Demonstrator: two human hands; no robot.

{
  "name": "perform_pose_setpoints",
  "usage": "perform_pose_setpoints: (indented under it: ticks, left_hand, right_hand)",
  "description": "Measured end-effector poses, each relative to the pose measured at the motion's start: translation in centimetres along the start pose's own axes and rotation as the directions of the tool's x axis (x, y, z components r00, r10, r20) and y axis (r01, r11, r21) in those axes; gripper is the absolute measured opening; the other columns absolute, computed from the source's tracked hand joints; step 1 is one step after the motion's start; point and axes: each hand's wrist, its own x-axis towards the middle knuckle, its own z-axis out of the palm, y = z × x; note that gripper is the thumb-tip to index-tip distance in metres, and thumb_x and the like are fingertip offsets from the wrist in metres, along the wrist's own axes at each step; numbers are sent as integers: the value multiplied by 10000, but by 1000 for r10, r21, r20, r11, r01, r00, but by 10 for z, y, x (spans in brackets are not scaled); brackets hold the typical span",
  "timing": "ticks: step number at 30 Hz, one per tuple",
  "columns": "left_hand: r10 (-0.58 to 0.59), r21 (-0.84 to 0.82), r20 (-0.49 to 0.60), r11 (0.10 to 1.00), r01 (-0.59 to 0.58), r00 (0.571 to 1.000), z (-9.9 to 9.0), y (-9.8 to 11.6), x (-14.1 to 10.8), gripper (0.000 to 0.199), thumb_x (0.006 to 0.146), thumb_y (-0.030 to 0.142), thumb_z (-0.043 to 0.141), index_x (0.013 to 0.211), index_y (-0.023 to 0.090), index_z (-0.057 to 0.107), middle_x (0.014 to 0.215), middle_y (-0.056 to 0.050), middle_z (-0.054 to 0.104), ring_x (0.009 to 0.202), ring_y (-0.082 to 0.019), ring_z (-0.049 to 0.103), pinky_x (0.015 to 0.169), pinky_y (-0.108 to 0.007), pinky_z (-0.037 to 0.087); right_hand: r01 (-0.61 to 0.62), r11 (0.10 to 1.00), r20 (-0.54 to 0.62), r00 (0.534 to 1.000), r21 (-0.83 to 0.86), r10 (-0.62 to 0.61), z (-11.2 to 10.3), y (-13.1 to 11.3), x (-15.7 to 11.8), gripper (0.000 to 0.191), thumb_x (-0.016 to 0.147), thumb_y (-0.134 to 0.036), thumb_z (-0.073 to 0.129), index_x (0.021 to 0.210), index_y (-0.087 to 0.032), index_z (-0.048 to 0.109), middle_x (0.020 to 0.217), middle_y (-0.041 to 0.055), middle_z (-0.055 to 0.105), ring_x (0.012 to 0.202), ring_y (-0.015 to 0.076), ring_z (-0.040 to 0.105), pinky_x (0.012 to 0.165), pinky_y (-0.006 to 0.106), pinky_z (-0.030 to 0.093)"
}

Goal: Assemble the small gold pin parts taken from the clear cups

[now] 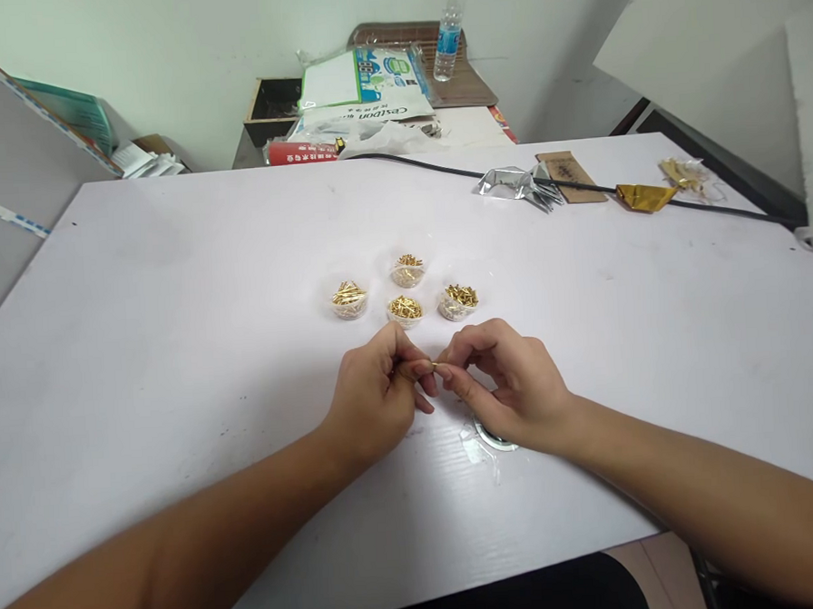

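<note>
Fingertip to fingertip, my left hand (377, 392) and my right hand (510, 381) meet above the white table, both closed in a pinch. Between them shows a tiny gold-coloured metal pin (435, 366), mostly hidden by the fingers. Just beyond my hands stand small clear cups of gold-coloured metal parts: a left cup (350, 300) with longer pins, a back cup (408, 271), a front cup (405, 311) and a right cup (458, 302) with short pieces. Partly behind my right hand lies a round metal-rimmed piece (493, 438) in the tabletop.
A black cable (433, 168) runs along the table's (174, 289) far edge. Near it lie a silver foil bag (506, 184), a cardboard piece (572, 178) and a gold wrapper (644, 197). Behind stands a water bottle (448, 39); a panel (16, 134) rises at left.
</note>
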Motion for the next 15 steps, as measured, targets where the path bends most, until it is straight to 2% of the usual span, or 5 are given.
perform_pose_setpoints:
  ticks: [5, 9, 12, 15]
  left_hand:
    - [-1, 13, 1, 1000, 1, 1000, 0, 1, -1, 168, 889, 201, 550, 752, 189, 453, 666, 12, 645, 598, -126, 654, 516, -253, 610]
    - [9, 77, 5, 997, -10, 1000, -1, 2, 1, 156, 895, 209, 545, 765, 188, 462, 675, 12, 657, 556, -112, 636, 491, -221, 562]
    - [69, 153, 2, 986, -68, 998, -3, 2, 1, 168, 925, 254, 529, 780, 189, 476, 664, 14, 661, 507, -91, 588, 468, -199, 499]
    - [142, 211, -3, 968, -138, 990, -4, 4, 1, 174, 931, 275, 540, 788, 188, 491, 698, 6, 683, 536, -86, 584, 504, -200, 484]
  right_hand:
    - [-85, 987, -12, 996, 139, 88, 2, -3, 2, 150, 923, -131, 568, 939, -230, 456, 728, -19, 651, 644, 134, 664, 541, 243, 510]
    - [-135, 969, -21, 990, 207, 143, 4, -3, 3, 170, 918, -129, 582, 1023, -223, 488, 714, -23, 648, 631, 120, 645, 543, 225, 509]
    - [-140, 958, -42, 987, 249, 155, 4, -2, 4, 195, 916, -133, 596, 1062, -216, 497, 710, -22, 640, 642, 118, 645, 557, 220, 513]
    - [-126, 950, -52, 988, 284, 147, 3, -1, 4, 177, 926, -140, 591, 1063, -208, 503, 729, -12, 638, 677, 124, 663, 592, 235, 538]
